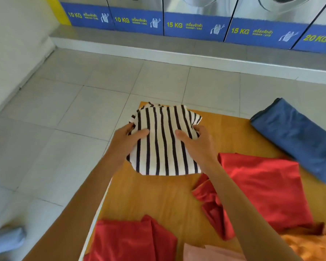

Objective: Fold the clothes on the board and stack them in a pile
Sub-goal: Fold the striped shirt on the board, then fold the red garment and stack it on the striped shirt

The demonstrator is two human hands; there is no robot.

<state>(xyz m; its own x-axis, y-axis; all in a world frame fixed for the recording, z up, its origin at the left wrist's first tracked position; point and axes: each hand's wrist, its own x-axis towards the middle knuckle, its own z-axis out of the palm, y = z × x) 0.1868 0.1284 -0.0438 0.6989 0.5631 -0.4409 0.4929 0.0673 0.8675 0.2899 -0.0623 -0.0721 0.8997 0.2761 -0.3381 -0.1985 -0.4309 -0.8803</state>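
A folded white garment with dark stripes (pixel 163 140) lies at the far left end of the wooden board (pixel 158 196). My left hand (pixel 129 141) grips its left edge, thumb on top. My right hand (pixel 195 142) grips its right edge the same way. A folded blue garment (pixel 297 140) rests at the board's far right. A loose red garment (pixel 262 187) lies to the right of my right arm. Another red piece (pixel 132 240) sits at the near edge, with a pink one (pixel 205 253) and an orange one (pixel 312 245) beside it.
Pale floor tiles (pixel 64 113) surround the board. A row of washing machines (pixel 196 25) with blue labels stands on a raised step at the back. A grey-socked foot (pixel 6 240) shows at the bottom left.
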